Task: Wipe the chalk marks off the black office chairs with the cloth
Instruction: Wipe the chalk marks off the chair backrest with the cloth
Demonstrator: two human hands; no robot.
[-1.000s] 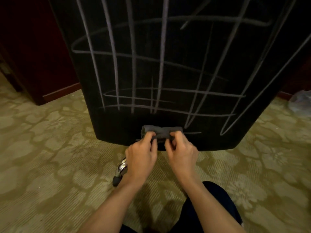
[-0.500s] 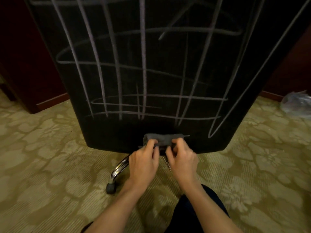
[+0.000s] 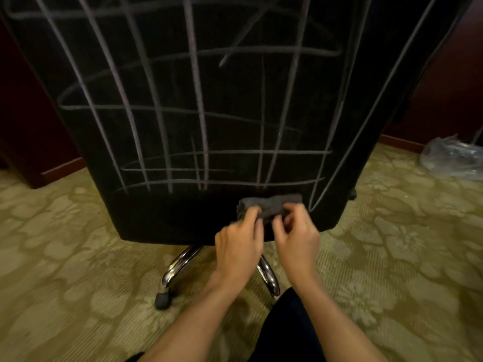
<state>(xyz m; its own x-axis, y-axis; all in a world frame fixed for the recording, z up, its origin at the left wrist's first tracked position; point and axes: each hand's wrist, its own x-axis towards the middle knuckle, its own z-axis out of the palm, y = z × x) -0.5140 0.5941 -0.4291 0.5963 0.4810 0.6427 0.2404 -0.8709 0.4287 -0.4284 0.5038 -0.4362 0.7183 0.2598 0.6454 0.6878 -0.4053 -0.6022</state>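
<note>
Both hands, left hand (image 3: pixel 239 244) and right hand (image 3: pixel 298 240), keep their grip pinched on the folded cloth (image 3: pixel 270 206), now shifted right of centre along the chair back (image 3: pixel 209 100), chalk marks (image 3: pixel 194 87) still unwiped.

No legible text, label, brand, number or sign anywhere in view. Chalk marks (image 3: pixel 198 121) on the black chair back (image 3: pixel 162 215): crossing strokes and loops only, forming no letters or digits.
</note>
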